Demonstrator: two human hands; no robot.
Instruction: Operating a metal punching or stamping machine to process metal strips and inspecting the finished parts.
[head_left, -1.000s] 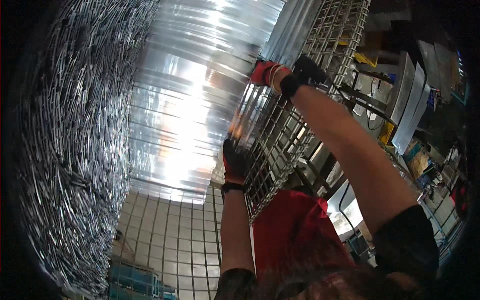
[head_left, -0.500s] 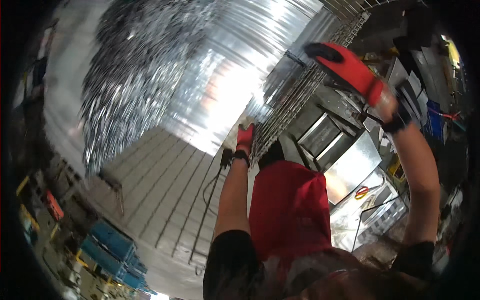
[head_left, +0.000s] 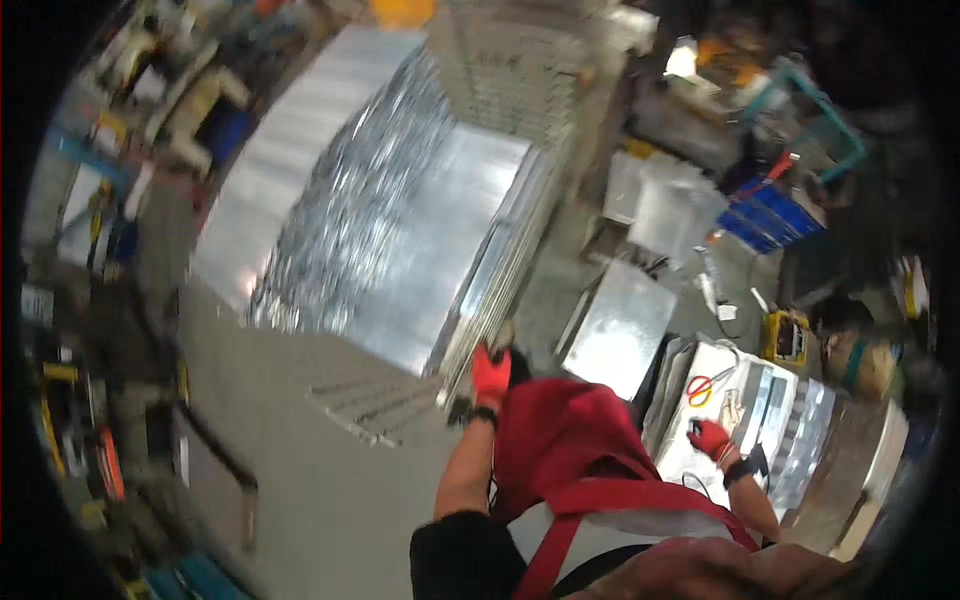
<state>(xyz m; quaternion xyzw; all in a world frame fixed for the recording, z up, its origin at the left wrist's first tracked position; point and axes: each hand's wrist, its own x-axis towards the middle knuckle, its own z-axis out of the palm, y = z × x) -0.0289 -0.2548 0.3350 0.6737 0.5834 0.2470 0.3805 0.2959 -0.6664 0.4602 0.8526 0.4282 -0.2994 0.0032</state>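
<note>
Far left: blurry shelves with mixed stuff, too smeared to tell apart. Lower left: bare grey floor.

Middle: big stack of shiny metal sheets, standing on the floor and leaning a bit. One face sparkly, the next face smooth. Thin wire panels pressed flat against the stack's right edge.

Left hand in a red glove, right at the bottom corner of the wire panels, touching them. Fingers curled there, but too blurry to tell if clamped on the corner or only pushing. Bare left arm going down to a black sleeve.

Below the hand: red apron with red straps.

Further right: small shiny metal plate lying flat, near the stack but apart from it.

Right hand, red glove too, resting on top of a white machine. Fingers spread flat, holding nothing. Black band at the wrist.

Upper right: blue crate among blurry clutter.
</note>
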